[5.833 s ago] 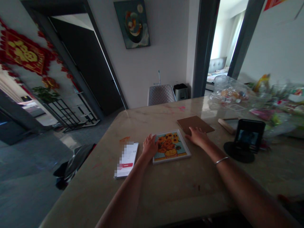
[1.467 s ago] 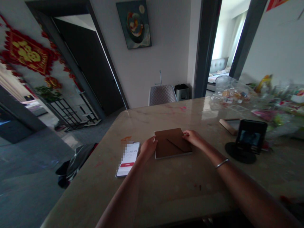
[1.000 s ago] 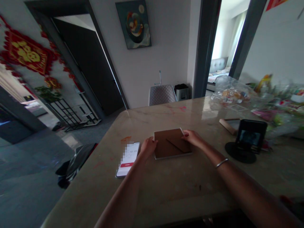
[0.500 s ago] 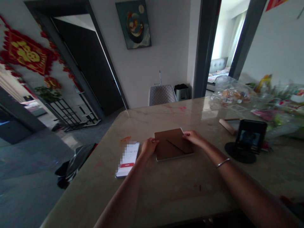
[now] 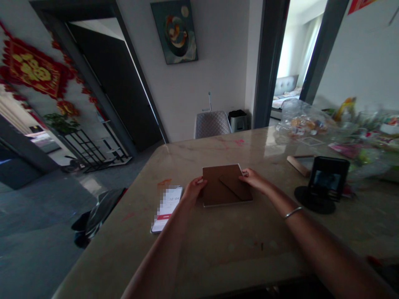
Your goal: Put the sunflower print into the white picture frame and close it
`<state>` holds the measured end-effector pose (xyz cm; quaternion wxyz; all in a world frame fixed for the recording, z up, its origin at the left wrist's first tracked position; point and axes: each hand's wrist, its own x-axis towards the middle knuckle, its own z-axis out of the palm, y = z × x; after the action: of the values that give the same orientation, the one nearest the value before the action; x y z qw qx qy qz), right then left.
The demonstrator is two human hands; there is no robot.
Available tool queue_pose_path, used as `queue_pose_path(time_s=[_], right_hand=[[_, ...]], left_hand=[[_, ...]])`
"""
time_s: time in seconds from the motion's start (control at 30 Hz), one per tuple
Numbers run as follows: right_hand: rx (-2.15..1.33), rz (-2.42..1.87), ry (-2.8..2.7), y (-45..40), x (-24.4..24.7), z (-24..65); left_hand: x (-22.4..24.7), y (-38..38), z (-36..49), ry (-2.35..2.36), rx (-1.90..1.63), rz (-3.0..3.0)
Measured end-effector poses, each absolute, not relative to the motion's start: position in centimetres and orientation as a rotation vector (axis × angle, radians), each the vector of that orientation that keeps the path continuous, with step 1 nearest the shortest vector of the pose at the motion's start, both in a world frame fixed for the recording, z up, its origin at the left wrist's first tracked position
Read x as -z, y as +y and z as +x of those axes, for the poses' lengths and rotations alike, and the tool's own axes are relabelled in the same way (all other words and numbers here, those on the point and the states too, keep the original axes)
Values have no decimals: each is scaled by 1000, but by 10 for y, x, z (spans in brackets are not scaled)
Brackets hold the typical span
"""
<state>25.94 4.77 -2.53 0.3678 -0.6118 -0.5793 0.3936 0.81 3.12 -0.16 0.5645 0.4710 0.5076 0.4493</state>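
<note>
A brown-covered notebook [image 5: 218, 189] with pale edges is held between my two hands over the table. On its cover lies a thin dark stick-like thing [image 5: 230, 187], perhaps a pen or pencil. My left hand [image 5: 193, 189] pinches the notebook's left edge, thumb on top. My right hand [image 5: 252, 179] grips the upper right edge, with a silver bangle [image 5: 293, 212] on that wrist. Just left of my left forearm lies a phone [image 5: 166, 209] with a lit screen. Whether the notebook touches the tabletop, I cannot tell.
The marble-look table [image 5: 224, 249] spreads beneath my arms. On the right stand a black device on a round base [image 5: 328, 182] and a framed flat thing [image 5: 301, 164]. Clear plastic bags [image 5: 305, 118] pile up behind them. A quilted chair [image 5: 213, 124] stands beyond the far edge.
The notebook has shifted slightly away from me and turned a little, its front edge now more level. Both hands have moved with it and keep their hold.
</note>
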Motion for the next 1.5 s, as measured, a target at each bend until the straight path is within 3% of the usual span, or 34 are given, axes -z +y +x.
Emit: queue_pose_path(time_s=[0.23, 0.83, 1.1, 1.5], right_hand=[[-1090, -1497, -1403, 46, 22, 261], [-1125, -1439, -1390, 47, 22, 259], [-1083, -1458, -1244, 49, 23, 264], [-1741, -1073, -1339, 24, 1, 260]], left_hand=[[-1, 32, 3, 1012, -972, 922], [1, 29, 13, 1386, -1090, 1230], [-9, 21, 4, 975, -730, 1174], [6, 37, -7, 1070, -956, 1026]])
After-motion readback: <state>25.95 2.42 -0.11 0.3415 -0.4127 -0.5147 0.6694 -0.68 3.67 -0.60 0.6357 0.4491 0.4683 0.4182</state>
